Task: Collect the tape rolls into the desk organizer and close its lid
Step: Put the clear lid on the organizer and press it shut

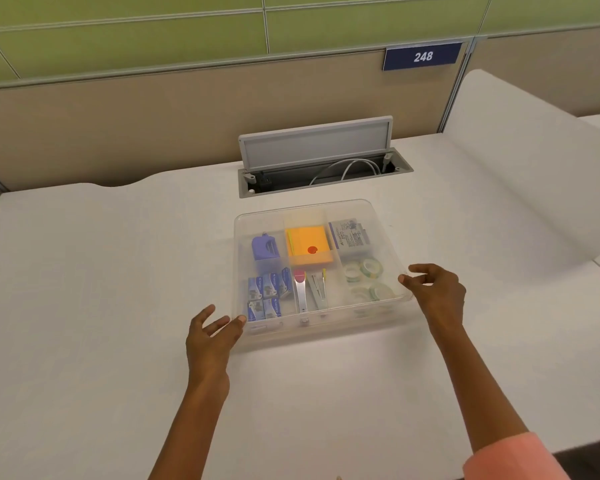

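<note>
Head view puts both hands at the clear box: my left hand [212, 336] sits at its near-left corner with fingers spread and loose, the thumb tip touching the plastic edge, gripping nothing; my right hand [437, 292] is at the right rim, fingers curled but parted, fingertips just beside the edge and pinching nothing that I can see. A salmon-pink sleeve [513, 459] shows at the right forearm. Between the hands lies the desk organizer [388, 209], a shallow square tray of frosted translucent plastic with rounded corners, its lid [257, 223] lying flat over the compartments — everything inside reads slightly hazy through it. The tape rolls [364, 278] — four small rings, pale with green cores — are in the near-right compartment. Behind them sits a grey-white printed box [350, 237]. The middle holds an orange sticky-note pad [309, 245] with a red dot, and nearer me two metal staple removers or clips [310, 292], too blurred to tell which. On the left are a purple-blue rounded gadget [264, 247] and several small blue boxes [267, 296]. All rests on a matte white desk [101, 289] with a faint weave-like texture.
</note>
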The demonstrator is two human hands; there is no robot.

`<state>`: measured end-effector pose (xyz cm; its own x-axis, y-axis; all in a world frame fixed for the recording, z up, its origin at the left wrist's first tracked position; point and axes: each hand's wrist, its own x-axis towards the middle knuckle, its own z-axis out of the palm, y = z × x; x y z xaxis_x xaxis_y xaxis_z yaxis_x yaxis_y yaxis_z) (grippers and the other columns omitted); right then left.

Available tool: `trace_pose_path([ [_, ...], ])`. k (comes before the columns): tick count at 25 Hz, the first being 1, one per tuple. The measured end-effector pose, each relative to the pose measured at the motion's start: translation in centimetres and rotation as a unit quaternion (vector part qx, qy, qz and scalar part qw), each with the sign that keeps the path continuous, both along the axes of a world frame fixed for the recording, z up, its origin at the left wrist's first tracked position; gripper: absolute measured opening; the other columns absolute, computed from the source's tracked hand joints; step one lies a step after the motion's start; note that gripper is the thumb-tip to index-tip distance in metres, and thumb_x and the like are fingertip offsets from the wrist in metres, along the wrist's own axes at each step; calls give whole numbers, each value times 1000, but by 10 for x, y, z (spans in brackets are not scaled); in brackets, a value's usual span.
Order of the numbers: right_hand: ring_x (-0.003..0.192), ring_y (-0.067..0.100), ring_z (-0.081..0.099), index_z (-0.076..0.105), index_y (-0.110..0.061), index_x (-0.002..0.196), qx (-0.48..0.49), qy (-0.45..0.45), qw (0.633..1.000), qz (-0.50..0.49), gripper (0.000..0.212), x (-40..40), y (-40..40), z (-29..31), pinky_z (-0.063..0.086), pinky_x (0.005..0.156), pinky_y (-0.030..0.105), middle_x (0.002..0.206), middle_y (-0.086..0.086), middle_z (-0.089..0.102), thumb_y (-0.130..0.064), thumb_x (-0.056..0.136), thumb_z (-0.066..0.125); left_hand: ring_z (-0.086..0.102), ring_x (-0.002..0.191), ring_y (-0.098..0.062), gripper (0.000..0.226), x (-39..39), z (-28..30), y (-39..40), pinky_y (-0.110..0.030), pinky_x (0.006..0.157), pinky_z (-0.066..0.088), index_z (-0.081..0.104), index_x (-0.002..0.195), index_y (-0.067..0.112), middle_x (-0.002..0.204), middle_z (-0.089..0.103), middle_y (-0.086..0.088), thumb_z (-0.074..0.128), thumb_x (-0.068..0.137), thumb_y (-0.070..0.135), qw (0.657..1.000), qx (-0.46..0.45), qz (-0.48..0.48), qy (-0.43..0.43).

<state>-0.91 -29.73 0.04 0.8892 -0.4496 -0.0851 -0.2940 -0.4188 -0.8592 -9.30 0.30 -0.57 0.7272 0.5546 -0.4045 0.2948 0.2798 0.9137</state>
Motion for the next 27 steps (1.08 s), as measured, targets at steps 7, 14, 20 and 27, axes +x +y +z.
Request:
trace_pose_path([
  [7,134,31,36,47,-14,133,-249,-77,948,183,55,55,24,20,32,109,48,143,14,44,-44,88,55,41,129,-25,38,70,36,6,-32,100,34,57,119,16,139,44,-12,60,85,32,878,447,-160,-62],
  [14,148,24,-4,5,-12,148,-373,17,865,336,72,132,38,-5,2,121,41,160,9,0,-52,94,29,-6,145,-26,64,155,3,6,-38,117,1,6,145,14,157,-4,-11,36,94,38,770,552,-319,26],
  [20,148,24,-4,3,-13,148,-376,23,850,369,76,171,44,-17,1,121,40,160,9,0,-56,92,31,-1,145,-26,59,196,-14,-1,-40,118,-1,5,145,15,158,1,-11,24,96,41,699,639,-317,53],
  [27,148,21,3,7,-13,148,-366,2,856,366,80,171,44,-21,6,122,40,160,6,6,-59,89,33,-1,145,-27,67,197,-31,-1,-41,117,-4,3,145,16,158,2,-10,20,92,53,669,668,-318,75],
])
